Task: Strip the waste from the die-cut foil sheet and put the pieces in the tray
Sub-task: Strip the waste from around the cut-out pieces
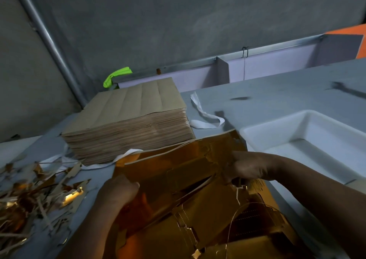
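So the gold foil sheet (178,179) is up off the tabletop (277,92), sitting around 6 o'clock in the view and held between both hands. The left hand (118,187) has its grip curled round the sheet's left edge. The right hand (243,167) is over at about 3 o'clock of the sheet, grip pinched tight on the foil near its top right part. The sheet's pretty crumpled, with thin slivers hanging loose under the right hand.

The white tray (273,126) is at 3 o'clock, just beside the sheet. A pile of waste scraps (29,195) lies at 9 o'clock. A stack of brown sheets (126,120) is at roughly 11, with a white strip (206,118) lying between it and the tray.
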### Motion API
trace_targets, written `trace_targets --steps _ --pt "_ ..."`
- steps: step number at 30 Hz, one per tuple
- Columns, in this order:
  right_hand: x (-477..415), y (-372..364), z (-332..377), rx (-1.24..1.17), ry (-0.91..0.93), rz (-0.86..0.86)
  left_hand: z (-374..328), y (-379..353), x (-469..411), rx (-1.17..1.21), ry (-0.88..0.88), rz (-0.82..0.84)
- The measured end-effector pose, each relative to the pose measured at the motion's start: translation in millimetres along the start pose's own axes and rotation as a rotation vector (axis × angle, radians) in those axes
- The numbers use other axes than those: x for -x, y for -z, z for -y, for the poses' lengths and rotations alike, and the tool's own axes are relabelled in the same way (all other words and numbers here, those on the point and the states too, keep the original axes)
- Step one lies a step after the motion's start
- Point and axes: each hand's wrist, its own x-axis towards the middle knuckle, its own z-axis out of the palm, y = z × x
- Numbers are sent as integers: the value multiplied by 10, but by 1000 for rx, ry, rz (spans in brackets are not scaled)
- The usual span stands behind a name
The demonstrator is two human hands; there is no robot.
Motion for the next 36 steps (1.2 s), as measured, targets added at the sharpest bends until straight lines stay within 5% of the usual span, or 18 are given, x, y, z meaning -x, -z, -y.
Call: trace_targets --steps 5,10,14,21,27,31,36 --pt "12 -5 14 31 -37 -7 -36 36 -37 105 44 14" --pt "-7 -12 28 103 -71 -8 59 40 -128 501 65 30" --pt "7 -6 40 52 -74 11 90 25 -174 694 -26 -155" --pt "4 -4 50 29 -32 -18 110 -3 -296 649 -43 -457" --pt "-17 -16 16 84 -54 -32 39 -131 -219 485 104 -357" --pt "-33 -20 16 110 -75 -36 -259 -216 99 390 -92 -431" --pt "-8 -33 49 26 -115 -28 -549 -637 387 291 -258 -235"
